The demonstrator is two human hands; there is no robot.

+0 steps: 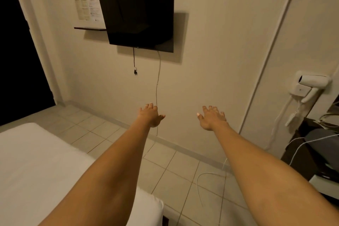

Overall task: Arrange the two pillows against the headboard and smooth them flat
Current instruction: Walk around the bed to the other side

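Observation:
Both my arms stretch straight out in front of me over the tiled floor, toward the wall. My left hand (151,114) is open, palm down, fingers apart, holding nothing. My right hand (211,117) is likewise open and empty. The white bed (36,161) fills the lower left, its corner under my left forearm. No pillow and no headboard are in view.
A black TV (139,20) hangs on the wall ahead, with cables dangling below. A wall-mounted hair dryer (311,84) and a dark table with cables (315,152) stand at the right. A white cable (201,180) lies on the floor. A dark doorway (16,51) is at the left.

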